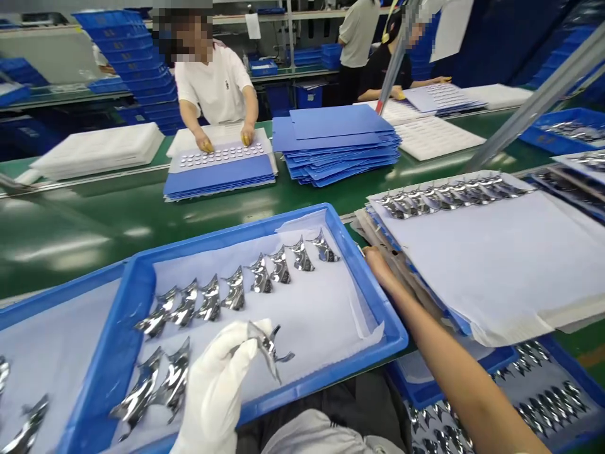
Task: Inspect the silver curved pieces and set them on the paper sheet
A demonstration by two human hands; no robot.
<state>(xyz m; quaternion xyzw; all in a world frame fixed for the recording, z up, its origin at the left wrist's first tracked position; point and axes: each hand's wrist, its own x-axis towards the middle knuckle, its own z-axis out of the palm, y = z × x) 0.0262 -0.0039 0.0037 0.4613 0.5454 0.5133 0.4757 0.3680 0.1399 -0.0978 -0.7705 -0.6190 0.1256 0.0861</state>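
My left hand [220,372], in a white glove, pinches a shiny chrome part [265,348] with pointed ends, held above the front of a blue tray [326,362]. White paper [302,309] lines the tray. A slanting row of similar chrome parts [235,290] lies along its back half, and two more chrome parts [172,381] rest at the front left, beside my glove. My bare right hand [377,263] is at the tray's right side, close to the stack of paper sheets. Its fingers look curled and are partly hidden; what they hold, if anything, cannot be made out.
A paper-covered stack [477,252] with a row of chrome parts stands to the right. More parts lie in a lower tray [567,359]. Across the green bench [70,233], a co-worker [215,94] handles small pieces beside blue sheets [335,145]. A metal post [529,101] slants at right.
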